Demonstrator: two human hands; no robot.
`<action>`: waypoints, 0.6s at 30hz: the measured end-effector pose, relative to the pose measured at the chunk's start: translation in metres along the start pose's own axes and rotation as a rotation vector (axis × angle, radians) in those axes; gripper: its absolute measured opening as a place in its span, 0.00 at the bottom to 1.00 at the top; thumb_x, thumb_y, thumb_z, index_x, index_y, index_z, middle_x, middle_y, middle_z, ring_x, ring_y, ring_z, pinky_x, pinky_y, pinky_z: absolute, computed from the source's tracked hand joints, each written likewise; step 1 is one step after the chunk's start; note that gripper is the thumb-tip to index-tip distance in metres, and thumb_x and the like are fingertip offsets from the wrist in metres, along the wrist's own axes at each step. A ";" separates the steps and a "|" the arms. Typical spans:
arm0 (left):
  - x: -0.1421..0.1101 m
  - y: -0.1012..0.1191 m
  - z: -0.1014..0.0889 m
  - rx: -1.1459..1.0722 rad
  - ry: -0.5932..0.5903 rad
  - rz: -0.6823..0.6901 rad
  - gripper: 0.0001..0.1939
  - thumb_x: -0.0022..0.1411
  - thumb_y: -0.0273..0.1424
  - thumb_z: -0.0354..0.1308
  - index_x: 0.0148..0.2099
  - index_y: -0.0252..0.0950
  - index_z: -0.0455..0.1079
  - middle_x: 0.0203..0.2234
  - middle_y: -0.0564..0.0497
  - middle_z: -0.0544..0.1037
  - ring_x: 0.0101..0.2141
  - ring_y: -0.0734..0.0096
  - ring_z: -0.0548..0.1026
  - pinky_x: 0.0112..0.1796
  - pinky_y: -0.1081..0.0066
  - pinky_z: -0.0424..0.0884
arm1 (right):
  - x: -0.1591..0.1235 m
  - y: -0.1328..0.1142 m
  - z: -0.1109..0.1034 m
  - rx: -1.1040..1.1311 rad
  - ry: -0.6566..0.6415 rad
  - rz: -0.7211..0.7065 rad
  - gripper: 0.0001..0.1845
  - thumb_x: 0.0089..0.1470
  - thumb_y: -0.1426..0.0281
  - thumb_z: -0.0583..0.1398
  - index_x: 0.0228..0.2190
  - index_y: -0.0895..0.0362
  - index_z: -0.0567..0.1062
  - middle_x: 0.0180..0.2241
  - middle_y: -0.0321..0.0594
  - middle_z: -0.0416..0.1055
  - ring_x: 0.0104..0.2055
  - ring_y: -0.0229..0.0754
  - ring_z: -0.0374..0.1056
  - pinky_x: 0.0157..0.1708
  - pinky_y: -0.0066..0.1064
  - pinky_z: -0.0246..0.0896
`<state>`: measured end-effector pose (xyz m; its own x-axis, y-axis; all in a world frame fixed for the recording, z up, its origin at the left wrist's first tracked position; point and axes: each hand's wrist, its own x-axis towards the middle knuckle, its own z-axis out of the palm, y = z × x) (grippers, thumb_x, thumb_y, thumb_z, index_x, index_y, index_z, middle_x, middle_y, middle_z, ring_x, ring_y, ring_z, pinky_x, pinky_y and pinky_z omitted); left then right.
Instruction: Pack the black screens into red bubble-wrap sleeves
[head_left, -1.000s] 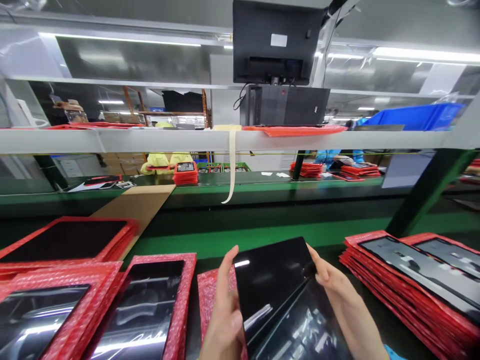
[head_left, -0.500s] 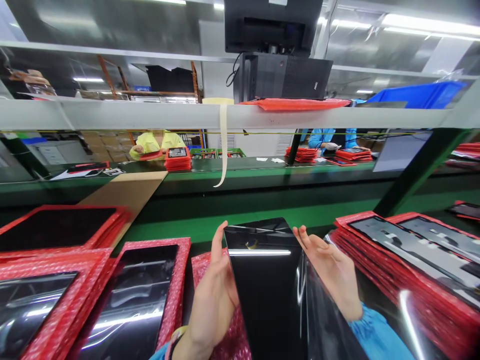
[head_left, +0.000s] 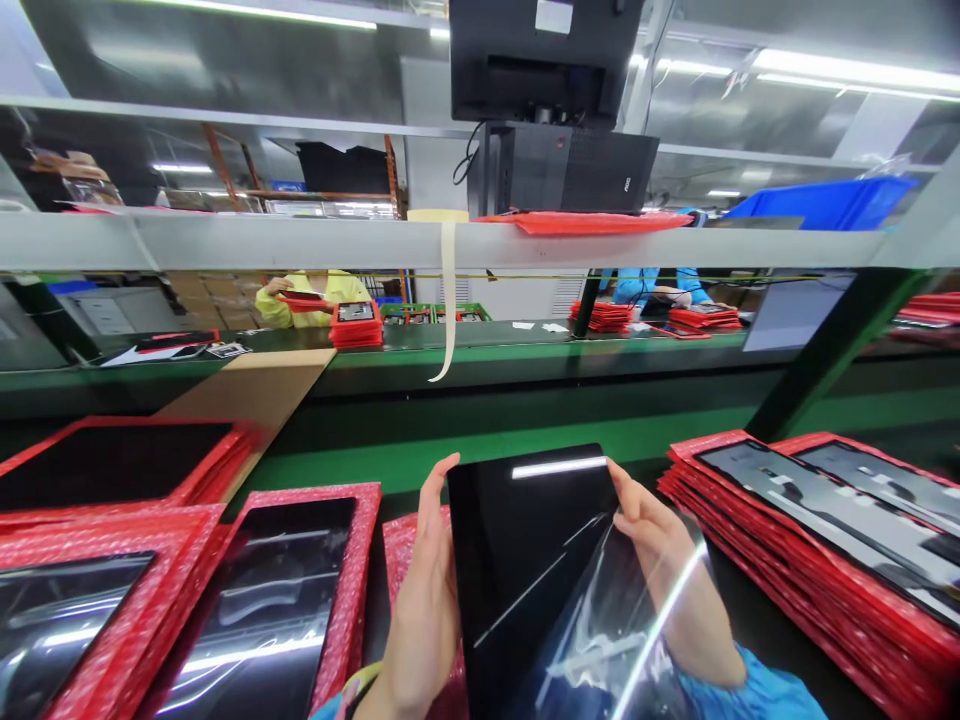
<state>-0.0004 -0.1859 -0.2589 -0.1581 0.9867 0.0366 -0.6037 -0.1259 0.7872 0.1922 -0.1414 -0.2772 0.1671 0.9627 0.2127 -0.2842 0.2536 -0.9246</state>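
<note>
A glossy black screen panel [head_left: 525, 540] is tilted up in front of me. My left hand [head_left: 420, 610] grips it along its left edge, with the thumb up by the top left corner. A clear protective film [head_left: 607, 650] lies lifted and creased over the lower right of the panel, and a diagonal fold line runs across the glass. My right hand [head_left: 675, 570] is closed by the top right corner, pinching the film between thumb and fingers. Partly hidden under the panel and my left hand is a red bubble-wrap sleeve [head_left: 397, 550].
Black panels on red bubble sleeves [head_left: 285, 590] lie at left. A stack of red sleeves topped by grey-backed panels [head_left: 810, 500] stands at right. Tape [head_left: 448, 310] hangs from the white shelf rail [head_left: 300, 245]. Co-workers in yellow [head_left: 337, 288] and blue [head_left: 637, 284] work across the bench.
The clear film has been pulled back from the panel's top right, creasing diagonally toward the lower left. My right hand's fingers have closed near the corner. The panel has tilted slightly.
</note>
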 end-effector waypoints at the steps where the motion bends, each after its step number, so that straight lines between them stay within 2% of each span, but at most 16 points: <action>1: -0.001 -0.001 0.000 0.040 0.033 0.035 0.28 0.62 0.48 0.53 0.61 0.44 0.61 0.66 0.58 0.55 0.66 0.71 0.43 0.63 0.72 0.36 | -0.003 -0.001 0.001 -0.043 -0.002 -0.026 0.12 0.42 0.69 0.66 0.17 0.52 0.68 0.55 0.39 0.70 0.66 0.56 0.50 0.65 0.51 0.35; 5: -0.004 -0.006 -0.002 0.120 0.094 0.102 0.29 0.62 0.51 0.48 0.61 0.44 0.61 0.66 0.58 0.56 0.66 0.73 0.41 0.63 0.73 0.34 | -0.012 0.000 0.002 -0.171 -0.033 -0.149 0.09 0.48 0.65 0.66 0.23 0.51 0.70 0.58 0.38 0.65 0.67 0.55 0.47 0.62 0.46 0.43; 8: -0.004 -0.009 -0.004 0.180 0.043 0.165 0.33 0.59 0.55 0.49 0.61 0.45 0.62 0.64 0.54 0.60 0.66 0.63 0.44 0.63 0.66 0.35 | -0.014 0.002 0.003 -0.215 -0.044 -0.222 0.08 0.49 0.64 0.66 0.33 0.48 0.73 0.59 0.39 0.62 0.66 0.53 0.49 0.61 0.42 0.48; 10: -0.005 -0.008 -0.004 0.278 0.005 0.198 0.34 0.56 0.52 0.56 0.62 0.45 0.60 0.64 0.52 0.60 0.66 0.57 0.47 0.64 0.62 0.37 | -0.015 0.002 0.005 -0.206 -0.029 -0.252 0.19 0.49 0.65 0.67 0.44 0.44 0.71 0.61 0.38 0.60 0.66 0.49 0.50 0.62 0.40 0.48; 12: -0.005 -0.006 -0.003 0.370 0.005 0.185 0.34 0.57 0.44 0.60 0.63 0.48 0.56 0.65 0.54 0.57 0.65 0.58 0.49 0.64 0.62 0.37 | -0.015 0.003 0.008 -0.165 -0.009 -0.233 0.29 0.50 0.65 0.66 0.53 0.41 0.64 0.62 0.37 0.58 0.65 0.47 0.52 0.62 0.40 0.49; 13: -0.005 -0.005 -0.005 0.405 0.019 0.168 0.33 0.58 0.41 0.60 0.64 0.49 0.54 0.66 0.56 0.55 0.66 0.61 0.48 0.64 0.63 0.36 | -0.014 0.004 0.009 -0.137 -0.011 -0.207 0.31 0.52 0.64 0.65 0.55 0.40 0.62 0.62 0.37 0.59 0.65 0.46 0.54 0.62 0.40 0.51; 16: 0.003 -0.007 -0.022 0.484 0.108 0.127 0.30 0.60 0.40 0.58 0.63 0.51 0.55 0.67 0.59 0.51 0.67 0.64 0.41 0.63 0.64 0.32 | -0.003 0.016 0.004 -0.110 -0.046 -0.162 0.24 0.58 0.60 0.59 0.55 0.44 0.62 0.60 0.41 0.63 0.63 0.47 0.58 0.58 0.42 0.60; 18: 0.013 -0.014 -0.043 0.513 0.176 0.106 0.30 0.59 0.43 0.58 0.62 0.49 0.57 0.67 0.56 0.52 0.66 0.60 0.43 0.63 0.62 0.34 | 0.014 0.032 -0.005 -0.234 -0.061 -0.179 0.19 0.61 0.59 0.54 0.52 0.49 0.67 0.59 0.43 0.65 0.63 0.48 0.58 0.56 0.42 0.62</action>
<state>-0.0280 -0.1757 -0.2958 -0.3519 0.9339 0.0629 -0.1260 -0.1139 0.9855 0.1902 -0.1205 -0.3060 0.1359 0.9105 0.3905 -0.0286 0.3976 -0.9171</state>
